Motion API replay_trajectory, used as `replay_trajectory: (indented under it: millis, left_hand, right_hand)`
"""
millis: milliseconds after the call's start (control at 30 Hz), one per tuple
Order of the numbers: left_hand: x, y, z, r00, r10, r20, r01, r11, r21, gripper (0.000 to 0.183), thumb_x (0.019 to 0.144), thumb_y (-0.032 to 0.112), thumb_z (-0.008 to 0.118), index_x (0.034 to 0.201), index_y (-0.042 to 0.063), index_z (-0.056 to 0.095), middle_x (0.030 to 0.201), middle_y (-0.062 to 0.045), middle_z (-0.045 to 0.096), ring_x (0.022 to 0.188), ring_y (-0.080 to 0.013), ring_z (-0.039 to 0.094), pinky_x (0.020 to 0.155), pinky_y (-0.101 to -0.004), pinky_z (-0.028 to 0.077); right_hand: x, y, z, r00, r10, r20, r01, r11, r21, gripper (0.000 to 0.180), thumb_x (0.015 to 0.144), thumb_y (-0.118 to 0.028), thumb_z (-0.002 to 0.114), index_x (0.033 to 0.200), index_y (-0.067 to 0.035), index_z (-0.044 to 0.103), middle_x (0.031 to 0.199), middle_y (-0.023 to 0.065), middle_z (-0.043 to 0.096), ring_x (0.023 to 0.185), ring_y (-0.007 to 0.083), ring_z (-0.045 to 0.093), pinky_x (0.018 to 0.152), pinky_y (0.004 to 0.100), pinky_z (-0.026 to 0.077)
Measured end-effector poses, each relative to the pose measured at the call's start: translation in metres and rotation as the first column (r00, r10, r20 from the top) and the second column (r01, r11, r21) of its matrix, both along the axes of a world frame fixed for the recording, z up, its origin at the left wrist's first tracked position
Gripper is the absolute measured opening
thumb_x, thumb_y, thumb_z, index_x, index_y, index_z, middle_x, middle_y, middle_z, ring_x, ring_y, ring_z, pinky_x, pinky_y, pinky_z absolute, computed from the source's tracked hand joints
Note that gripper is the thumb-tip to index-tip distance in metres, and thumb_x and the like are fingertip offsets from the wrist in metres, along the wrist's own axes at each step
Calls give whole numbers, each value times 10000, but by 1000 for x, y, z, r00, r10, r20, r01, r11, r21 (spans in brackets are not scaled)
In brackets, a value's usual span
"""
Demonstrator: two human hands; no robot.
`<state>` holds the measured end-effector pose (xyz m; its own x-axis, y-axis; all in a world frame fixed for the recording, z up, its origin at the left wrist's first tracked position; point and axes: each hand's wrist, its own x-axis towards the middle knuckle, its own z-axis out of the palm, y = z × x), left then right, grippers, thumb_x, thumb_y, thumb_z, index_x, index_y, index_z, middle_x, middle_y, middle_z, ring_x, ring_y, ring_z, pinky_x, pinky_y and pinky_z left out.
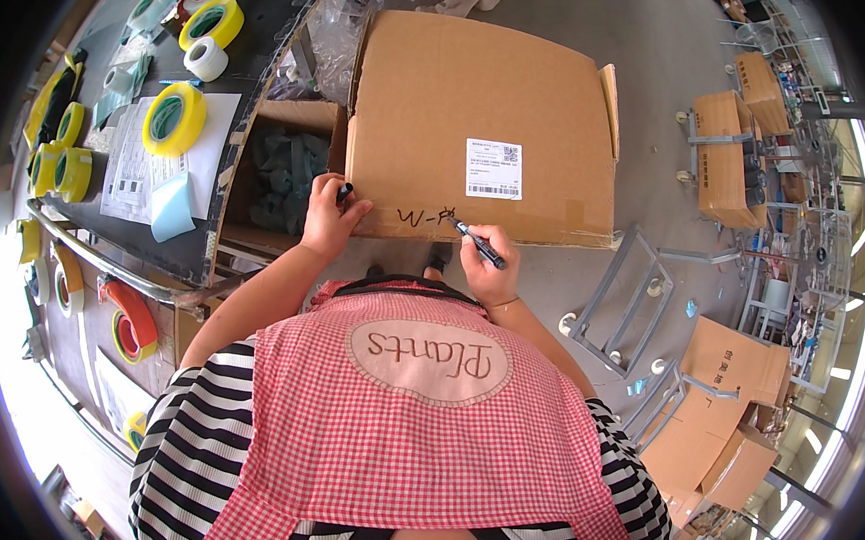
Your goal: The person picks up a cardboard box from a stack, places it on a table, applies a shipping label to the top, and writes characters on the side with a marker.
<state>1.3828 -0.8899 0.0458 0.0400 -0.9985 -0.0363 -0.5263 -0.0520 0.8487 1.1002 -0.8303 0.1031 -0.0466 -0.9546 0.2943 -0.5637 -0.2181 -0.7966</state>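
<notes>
A large closed cardboard box (426, 118) lies before me, with a white printed label (494, 169) on its top. My right hand (490, 266) grips a black marker (481, 246), its tip on the cardboard at the end of some black handwritten marks near the box's near edge. The black marker cap (344, 193) is between the fingers of my left hand (334, 215), which rests at the box's near left corner. Clear tape runs along the near edge of the box.
At left, a dark table (248, 25) holds yellow tape rolls (174, 119), papers (128, 183) and a white roll (206, 59). An open carton (299, 111) with crumpled bluish plastic stands beside the box. Grey wheeled frames (626, 301) and more cartons (721, 160) are at right.
</notes>
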Motion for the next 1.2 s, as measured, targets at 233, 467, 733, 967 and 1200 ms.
replay_trajectory:
  millis: [233,467,733,967,1200]
  left_hand:
    - [0,-1,-1,1000,-5,11,5,1000,-11,404,844,139,808,1117,-42,571,1213,-92,491,870,-168,603,795,-291,535]
    - [-1,-1,4,1000,6,-10,-6,1000,4,396,819,176,830,1060,-33,596,1194,-112,520,840,-196,590,775,-316,531]
    - [-1,0,7,1000,0,11,0,1000,-12,393,820,170,830,1058,-33,592,1195,-108,517,848,-196,589,780,-313,532]
    - [-3,-1,8,1000,4,-18,-4,1000,-6,394,820,163,831,1057,-37,588,1195,-106,515,852,-195,588,784,-312,531]
    - [-2,-1,2,998,27,-57,-26,1000,15,402,822,168,831,1065,-39,587,1191,-108,514,854,-195,588,780,-312,531]
  right_hand:
    - [-2,3,-3,998,-8,55,8,1000,-5,161,863,-105,711,969,-7,640,818,149,707,724,241,702,714,335,555]
    - [-2,6,-3,1000,-2,27,1,1000,26,140,843,-108,701,937,-26,636,836,170,679,733,354,679,652,399,542]
    - [-3,7,-1,999,6,43,-9,997,74,145,833,-110,706,934,-32,637,827,174,674,748,360,676,654,415,540]
    - [-2,9,-6,999,18,40,-17,1000,-21,124,829,-95,698,911,-33,630,814,173,661,727,370,664,670,425,542]
    - [-3,12,-5,999,35,37,-34,998,-44,122,826,-95,698,904,-33,627,808,185,651,718,377,658,689,426,548]
